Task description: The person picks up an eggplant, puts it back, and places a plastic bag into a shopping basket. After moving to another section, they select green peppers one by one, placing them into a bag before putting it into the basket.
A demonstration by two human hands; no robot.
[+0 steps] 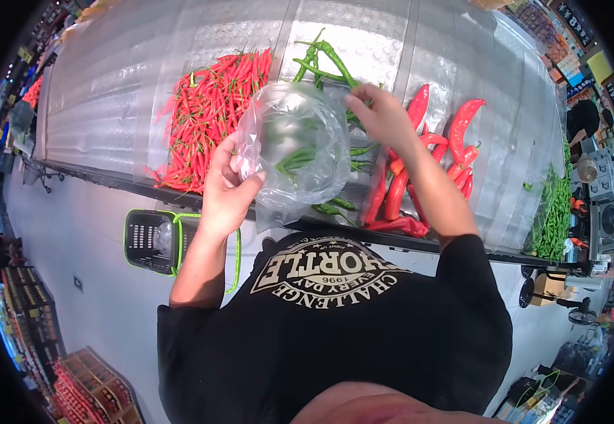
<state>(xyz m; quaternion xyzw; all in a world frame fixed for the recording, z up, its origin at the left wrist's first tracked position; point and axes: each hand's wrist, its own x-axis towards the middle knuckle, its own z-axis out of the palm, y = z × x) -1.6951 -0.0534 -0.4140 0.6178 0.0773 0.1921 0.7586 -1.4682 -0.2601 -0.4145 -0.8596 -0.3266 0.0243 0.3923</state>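
Note:
My left hand (230, 189) is closed on the near left rim of a clear plastic bag (331, 185), its mouth spread wide toward me. A few green chili peppers (297, 159) show through the film inside. Beyond the bag's right side, my right hand (384, 121) has its fingers curled in a pinch at a green chili pepper (353, 116), which is partly hidden by the fingers. More long green chili peppers (331, 53) lie on the display shelf just past the bag, and others (335, 209) lie below it near the front edge.
Small red chilies (215, 106) are heaped on the left of the shelf, large red peppers (396, 191) on the right. Thin green chilies (553, 212) lie at the far right. A black basket with green trim (153, 240) stands on the floor at left. Clear film (102, 106) covers the shelf.

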